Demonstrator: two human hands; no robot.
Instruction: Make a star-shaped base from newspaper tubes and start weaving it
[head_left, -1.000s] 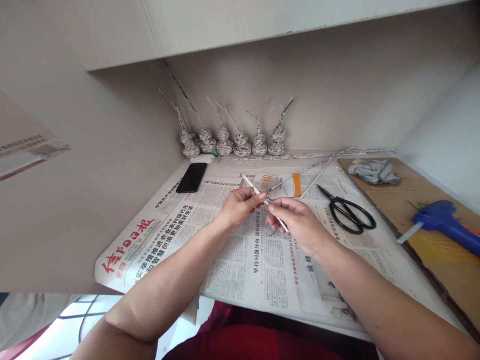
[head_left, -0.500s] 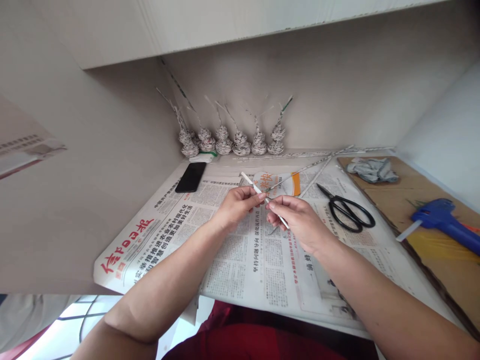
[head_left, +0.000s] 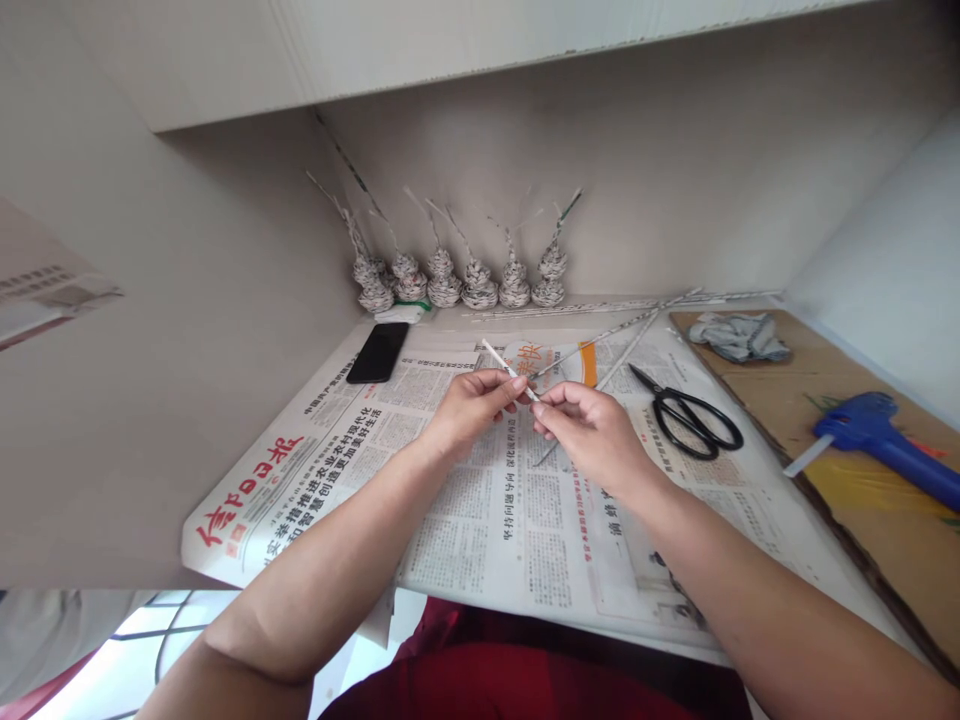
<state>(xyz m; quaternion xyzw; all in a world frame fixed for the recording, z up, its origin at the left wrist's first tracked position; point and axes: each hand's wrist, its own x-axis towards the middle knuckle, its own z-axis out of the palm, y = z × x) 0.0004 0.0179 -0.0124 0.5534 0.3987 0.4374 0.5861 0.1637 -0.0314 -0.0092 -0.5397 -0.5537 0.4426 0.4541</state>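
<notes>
A thin white rolled-paper tube (head_left: 497,355) slants between my hands above the newspaper. My left hand (head_left: 476,402) pinches it between thumb and fingers, its upper end sticking out past them. Close by on the right, my right hand (head_left: 581,420) is closed around the tube's lower part, hiding that end. A printed newspaper tube (head_left: 615,330) runs from beside my fingertips toward the back right; whether it is held, I cannot tell. Under my right hand, a thin grey tip (head_left: 545,455) shows on the newspaper sheet (head_left: 465,530).
Several woven paper gourds (head_left: 478,285) stand along the back wall. A black phone (head_left: 378,352) lies at left. To the right are black scissors (head_left: 686,420), and a crumpled cloth (head_left: 739,336) and blue glue gun (head_left: 870,430) on cardboard (head_left: 847,505). A shelf (head_left: 450,50) hangs overhead.
The tube's lower end, which stuck out below my right hand, is now hidden by it. My right-hand fingers have shifted along the tube. The view has moved slightly.
</notes>
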